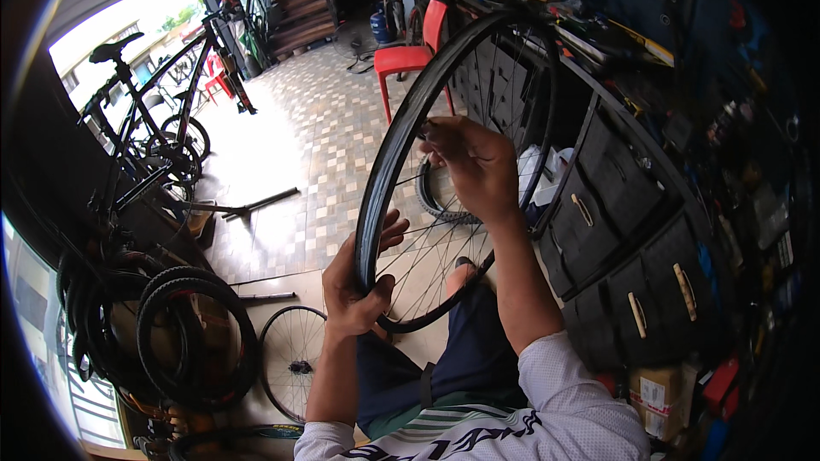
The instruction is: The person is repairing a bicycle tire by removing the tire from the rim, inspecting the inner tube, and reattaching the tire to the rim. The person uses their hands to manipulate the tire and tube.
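A black bicycle wheel [383, 179] with thin spokes stands tilted before me, its bare rim channel facing left. My left hand [352, 292] holds the rim low on its near left side, thumb on one face and fingers round behind. Higher up, my right hand [474, 162] is closed in a pinch at the rim's inner edge, beside the spokes. A small dark bit shows at its fingertips; what it is, I cannot make out.
A red chair [403, 58] stands beyond the wheel. Bicycle tyres [192, 333] hang at lower left, near another spoked wheel [295, 363] on the floor. Left stands a bicycle [158, 85]; right, black drawers [602, 196] under a cluttered workbench [598, 47]. A cardboard box [658, 397] sits lower right.
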Demonstrator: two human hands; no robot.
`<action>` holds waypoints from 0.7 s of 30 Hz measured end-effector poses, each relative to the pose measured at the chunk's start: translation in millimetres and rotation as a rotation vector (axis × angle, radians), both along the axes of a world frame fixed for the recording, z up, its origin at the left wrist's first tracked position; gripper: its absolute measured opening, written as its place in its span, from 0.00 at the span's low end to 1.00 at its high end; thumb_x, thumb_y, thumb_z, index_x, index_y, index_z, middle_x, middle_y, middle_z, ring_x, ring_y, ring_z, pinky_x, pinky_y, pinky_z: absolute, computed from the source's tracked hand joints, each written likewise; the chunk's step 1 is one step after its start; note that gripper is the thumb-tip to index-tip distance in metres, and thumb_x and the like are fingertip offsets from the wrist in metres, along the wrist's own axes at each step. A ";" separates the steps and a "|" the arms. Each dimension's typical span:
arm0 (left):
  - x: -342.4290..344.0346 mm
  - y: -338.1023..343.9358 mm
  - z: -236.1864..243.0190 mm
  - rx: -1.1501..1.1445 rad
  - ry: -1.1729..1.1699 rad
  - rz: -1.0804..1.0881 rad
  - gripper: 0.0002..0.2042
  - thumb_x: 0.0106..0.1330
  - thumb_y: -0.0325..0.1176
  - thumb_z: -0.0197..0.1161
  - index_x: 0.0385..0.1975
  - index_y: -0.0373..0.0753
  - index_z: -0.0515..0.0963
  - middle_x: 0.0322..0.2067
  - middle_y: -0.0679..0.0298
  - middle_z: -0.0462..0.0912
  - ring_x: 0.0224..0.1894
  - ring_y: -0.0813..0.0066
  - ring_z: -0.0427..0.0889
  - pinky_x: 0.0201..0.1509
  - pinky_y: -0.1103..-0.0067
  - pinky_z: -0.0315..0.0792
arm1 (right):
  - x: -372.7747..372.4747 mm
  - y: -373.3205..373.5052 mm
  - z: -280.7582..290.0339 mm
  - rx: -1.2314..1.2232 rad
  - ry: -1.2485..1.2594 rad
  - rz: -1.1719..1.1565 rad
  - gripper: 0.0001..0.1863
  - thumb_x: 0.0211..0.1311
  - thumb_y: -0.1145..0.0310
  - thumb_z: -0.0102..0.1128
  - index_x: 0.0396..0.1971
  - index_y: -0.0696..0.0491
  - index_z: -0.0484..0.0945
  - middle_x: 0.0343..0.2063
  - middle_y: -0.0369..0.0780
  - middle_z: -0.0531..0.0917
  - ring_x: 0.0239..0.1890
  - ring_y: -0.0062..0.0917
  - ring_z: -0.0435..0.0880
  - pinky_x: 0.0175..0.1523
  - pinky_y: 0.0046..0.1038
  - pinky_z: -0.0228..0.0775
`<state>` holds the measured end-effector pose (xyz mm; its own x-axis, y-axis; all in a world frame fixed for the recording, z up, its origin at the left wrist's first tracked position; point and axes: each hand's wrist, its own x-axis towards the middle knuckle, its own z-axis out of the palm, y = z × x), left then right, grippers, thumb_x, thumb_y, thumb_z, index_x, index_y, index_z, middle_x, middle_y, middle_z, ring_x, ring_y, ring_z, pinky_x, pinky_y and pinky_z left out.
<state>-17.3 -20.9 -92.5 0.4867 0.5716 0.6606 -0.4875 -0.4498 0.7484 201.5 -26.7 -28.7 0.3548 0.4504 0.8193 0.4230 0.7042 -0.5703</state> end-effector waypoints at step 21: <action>15.7 36.0 100.6 -0.156 0.181 0.048 0.34 0.50 0.19 0.57 0.65 0.29 0.70 0.55 0.55 0.81 0.58 0.70 0.79 0.65 0.71 0.70 | -44.2 -8.9 0.6 -0.074 -0.169 -0.191 0.16 0.64 0.68 0.68 0.52 0.52 0.85 0.29 0.42 0.82 0.31 0.29 0.84 0.35 0.29 0.74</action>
<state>-1.6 15.1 8.0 0.5585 0.6856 0.4670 -0.3202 -0.3411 0.8838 157.3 -35.6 -28.0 0.3005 0.4493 0.8413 0.6378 0.5612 -0.5275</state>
